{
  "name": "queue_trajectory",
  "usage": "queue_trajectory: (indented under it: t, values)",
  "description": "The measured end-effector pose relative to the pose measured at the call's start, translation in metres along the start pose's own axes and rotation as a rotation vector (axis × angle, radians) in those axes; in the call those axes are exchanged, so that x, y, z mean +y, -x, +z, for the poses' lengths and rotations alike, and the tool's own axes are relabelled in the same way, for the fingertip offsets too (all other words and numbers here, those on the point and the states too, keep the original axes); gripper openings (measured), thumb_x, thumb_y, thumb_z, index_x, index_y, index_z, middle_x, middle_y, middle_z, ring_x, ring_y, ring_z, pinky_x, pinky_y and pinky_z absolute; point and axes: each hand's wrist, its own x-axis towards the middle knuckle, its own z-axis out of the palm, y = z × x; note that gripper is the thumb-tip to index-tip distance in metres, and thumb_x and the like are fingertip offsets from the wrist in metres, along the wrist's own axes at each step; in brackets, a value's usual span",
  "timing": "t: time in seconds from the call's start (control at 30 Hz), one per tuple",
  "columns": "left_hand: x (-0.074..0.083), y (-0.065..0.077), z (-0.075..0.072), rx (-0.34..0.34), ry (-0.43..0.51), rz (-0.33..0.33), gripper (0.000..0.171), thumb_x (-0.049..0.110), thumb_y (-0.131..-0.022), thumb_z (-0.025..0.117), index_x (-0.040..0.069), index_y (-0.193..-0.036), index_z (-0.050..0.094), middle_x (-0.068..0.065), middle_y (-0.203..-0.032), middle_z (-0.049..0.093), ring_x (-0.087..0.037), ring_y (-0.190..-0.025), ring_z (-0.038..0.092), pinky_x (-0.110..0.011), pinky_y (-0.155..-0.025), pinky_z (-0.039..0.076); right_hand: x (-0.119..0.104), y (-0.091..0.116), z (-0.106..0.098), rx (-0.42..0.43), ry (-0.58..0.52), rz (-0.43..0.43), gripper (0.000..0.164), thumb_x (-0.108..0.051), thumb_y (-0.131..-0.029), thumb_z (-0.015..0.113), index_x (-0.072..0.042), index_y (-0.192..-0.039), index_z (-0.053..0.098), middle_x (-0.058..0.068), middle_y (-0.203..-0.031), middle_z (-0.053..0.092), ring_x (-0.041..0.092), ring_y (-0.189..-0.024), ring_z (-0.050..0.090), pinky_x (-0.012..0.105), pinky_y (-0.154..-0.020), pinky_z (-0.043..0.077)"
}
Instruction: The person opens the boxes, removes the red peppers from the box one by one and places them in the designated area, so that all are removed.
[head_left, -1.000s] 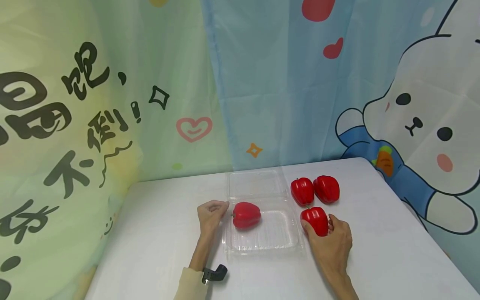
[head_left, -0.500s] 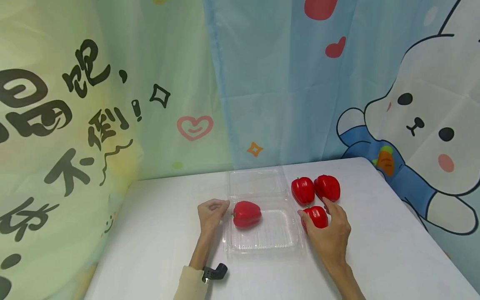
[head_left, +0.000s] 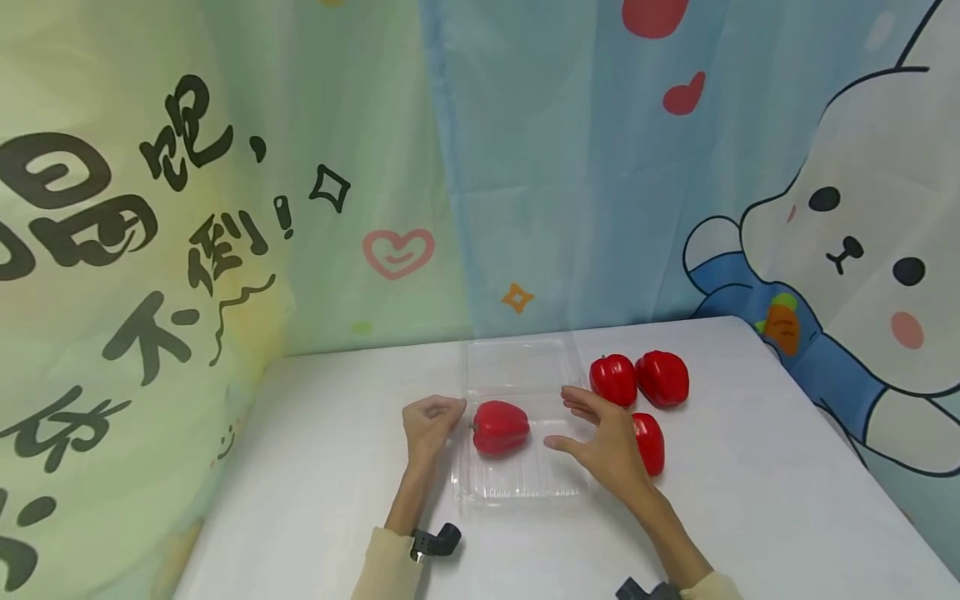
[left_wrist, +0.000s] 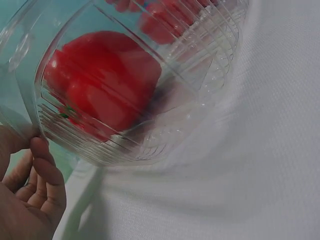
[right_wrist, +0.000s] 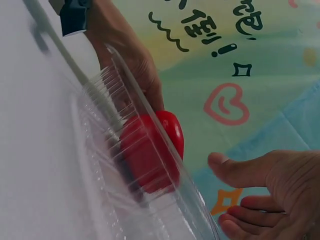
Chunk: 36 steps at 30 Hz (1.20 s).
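Note:
A clear plastic clamshell box point(head_left: 517, 500) lies with its lid folded back on the white table. One red bell pepper point(head_left: 500, 428) rests on its side in the left part of the box. My left hand point(head_left: 431, 427) pinches the box's left rim between thumb and fingers, seen close up in the left wrist view. Over the right side of the box is my right hand point(head_left: 609, 442), thumb and fingers spread apart and holding nothing. Behind that hand sits another red bell pepper point(head_left: 650, 444), partly hidden by it.
Two more red bell peppers, one point(head_left: 613, 381) beside the other point(head_left: 663, 379), stand to the right of the box's lid point(head_left: 521, 364). A printed cloth point(head_left: 517, 208) hangs behind the table point(head_left: 337, 467). A dark strap point(head_left: 435, 543) is on the left wrist.
My right hand has come away from the front loose bell pepper and moved left over the box, fingers spread. That pepper stays on the table. The left hand keeps its pinch on the rim.

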Motion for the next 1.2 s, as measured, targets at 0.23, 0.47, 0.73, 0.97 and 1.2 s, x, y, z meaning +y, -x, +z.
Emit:
queue_trajectory:
  t: [0.23, 0.47, 0.73, 0.97, 1.2]
  values:
    - [0.003, -0.003, 0.001, 0.010, -0.013, 0.003, 0.014, 0.016, -0.091, 0.084, 0.002, -0.087, 0.081, -0.013, -0.076, 0.079, -0.010, -0.067, 0.067, -0.023, -0.067, 0.053, -0.004, -0.016, 0.014, -0.146, -0.050, 0.072, 0.076, -0.009, -0.082, 0.095, -0.004, -0.150, 0.063, 0.019, -0.149, 0.069, 0.040, -0.136, 0.069, 0.052, -0.107, 0.058]
    - [0.003, -0.002, 0.002, 0.011, -0.020, -0.003, 0.014, 0.015, -0.092, 0.083, 0.002, -0.088, 0.081, -0.015, -0.077, 0.079, -0.012, -0.067, 0.067, -0.024, -0.065, 0.052, -0.004, -0.021, 0.027, -0.201, -0.027, 0.105, 0.075, -0.008, -0.082, 0.095, -0.004, -0.150, 0.063, 0.018, -0.147, 0.071, 0.041, -0.136, 0.069, 0.053, -0.107, 0.058]
    - [0.002, -0.001, 0.002, 0.000, 0.016, -0.015, 0.013, 0.012, -0.091, 0.084, 0.000, -0.088, 0.081, -0.015, -0.075, 0.078, -0.012, -0.065, 0.066, -0.022, -0.063, 0.051, -0.006, -0.022, 0.036, -0.223, -0.020, 0.104, 0.074, -0.010, -0.082, 0.095, -0.003, -0.149, 0.065, 0.018, -0.144, 0.073, 0.040, -0.133, 0.071, 0.052, -0.108, 0.059]
    - [0.001, 0.000, 0.002, 0.002, 0.021, -0.010, 0.015, 0.013, -0.091, 0.084, -0.002, -0.089, 0.080, -0.018, -0.076, 0.078, -0.012, -0.065, 0.065, -0.022, -0.063, 0.051, -0.008, -0.023, 0.046, -0.203, -0.003, 0.110, 0.072, -0.010, -0.081, 0.096, -0.004, -0.146, 0.067, 0.017, -0.140, 0.075, 0.039, -0.127, 0.074, 0.051, -0.106, 0.060]
    - [0.001, 0.001, 0.000, 0.004, -0.003, 0.000, 0.017, 0.015, -0.093, 0.083, -0.001, -0.091, 0.080, -0.017, -0.078, 0.079, -0.012, -0.066, 0.067, -0.024, -0.064, 0.053, -0.014, -0.022, 0.056, -0.173, 0.037, 0.128, 0.071, -0.012, -0.078, 0.098, -0.007, -0.143, 0.070, 0.013, -0.134, 0.077, 0.032, -0.112, 0.075, 0.045, -0.095, 0.066]
